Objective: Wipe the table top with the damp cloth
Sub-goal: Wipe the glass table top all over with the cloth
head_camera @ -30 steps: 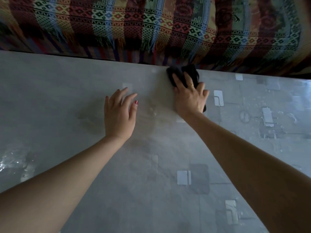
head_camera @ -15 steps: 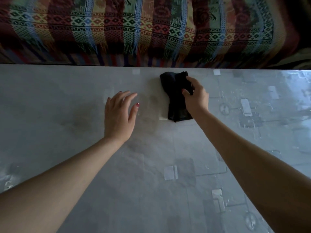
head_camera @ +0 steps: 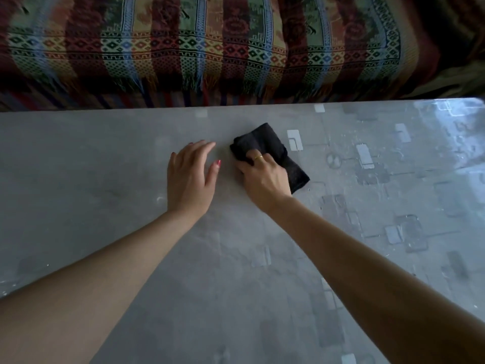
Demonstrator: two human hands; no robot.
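Observation:
A dark folded cloth [head_camera: 265,143] lies on the grey table top [head_camera: 105,166], a little back from its far edge. My right hand [head_camera: 265,179] rests on the cloth's near part with fingers curled into it, pressing it to the surface. A ring shows on one finger. My left hand [head_camera: 190,179] lies flat on the table just left of the cloth, fingers apart, holding nothing. A small gap separates the two hands.
A striped, patterned woven blanket [head_camera: 210,48] with a fringe covers the furniture beyond the table's far edge. The table's right side [head_camera: 393,179] is glossy, with pale square patterns and a bright reflection at the far right corner.
My right hand let go of the cloth's edge, came down on top of it and drew it slightly toward me and to the right. My left hand stayed flat in place.

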